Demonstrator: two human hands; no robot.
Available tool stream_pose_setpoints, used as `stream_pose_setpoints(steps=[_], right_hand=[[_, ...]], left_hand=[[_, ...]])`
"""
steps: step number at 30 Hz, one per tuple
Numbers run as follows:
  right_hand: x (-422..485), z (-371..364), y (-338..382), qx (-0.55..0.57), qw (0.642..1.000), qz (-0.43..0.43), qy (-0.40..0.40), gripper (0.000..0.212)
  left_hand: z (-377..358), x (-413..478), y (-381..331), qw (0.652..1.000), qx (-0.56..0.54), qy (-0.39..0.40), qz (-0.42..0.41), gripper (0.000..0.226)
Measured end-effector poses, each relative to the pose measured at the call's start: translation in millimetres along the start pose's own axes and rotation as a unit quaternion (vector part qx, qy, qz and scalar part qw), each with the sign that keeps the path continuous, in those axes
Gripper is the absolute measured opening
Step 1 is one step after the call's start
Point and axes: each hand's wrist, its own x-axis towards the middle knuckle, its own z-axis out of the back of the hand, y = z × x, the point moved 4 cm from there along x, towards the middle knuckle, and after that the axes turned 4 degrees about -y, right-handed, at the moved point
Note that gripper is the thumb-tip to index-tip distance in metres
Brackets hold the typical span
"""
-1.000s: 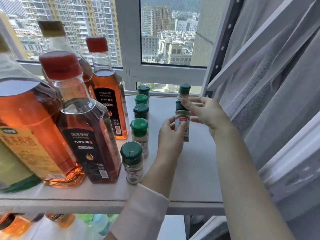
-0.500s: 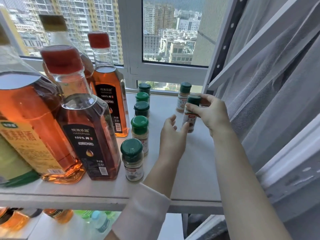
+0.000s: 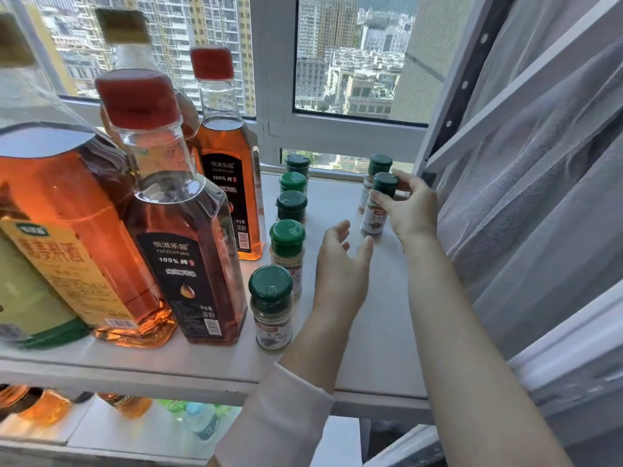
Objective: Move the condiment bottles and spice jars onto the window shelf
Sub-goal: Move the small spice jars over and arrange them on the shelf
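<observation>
Pinching one of seven spice jars (image 3: 374, 221), right fingers (image 3: 408, 183); left fingers (image 3: 336, 230) slack, empty.

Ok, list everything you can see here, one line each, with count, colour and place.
spice jars in a row: five, green caps, centre, front to back
back spice jar: one, green cap, right rear by the window
held spice jar: one, green cap, just in front of it
oil bottles: two, amber, red caps, left of the row
tan-capped bottle: one, clear neck, behind the near oil bottle
large bottle: one, amber, yellow label, far left
shelf: one, white, under the window
curtain: one, white sheer, right
lower bottles: several, amber and greenish, below the shelf
left grip: one, open, right of the row
right grip: one, round the held spice jar's top
</observation>
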Motion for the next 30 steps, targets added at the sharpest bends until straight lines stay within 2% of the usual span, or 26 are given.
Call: stream_pose_setpoints(steps=[9,18,24,30], right_hand=[[0,-2,-5,0.003,1.0,0.008,0.004,0.053],[-10,9,-7,0.012,1.0,-0.003,-0.003,0.073],[-45,27,-7,-0.002,0.999,0.004,-0.035,0.068],[-107,46,-5,-0.024,0.999,0.02,-0.026,0.062]], left_hand=[[-3,1,2,1.0,0.003,0.005,0.01,0.047],[-3,-10,-1,1.0,-0.009,0.016,0.01,0.046],[3,-37,-8,0.999,-0.023,0.026,-0.028,0.043],[22,-86,-11,0.995,-0.007,0.015,-0.093,0.041]])
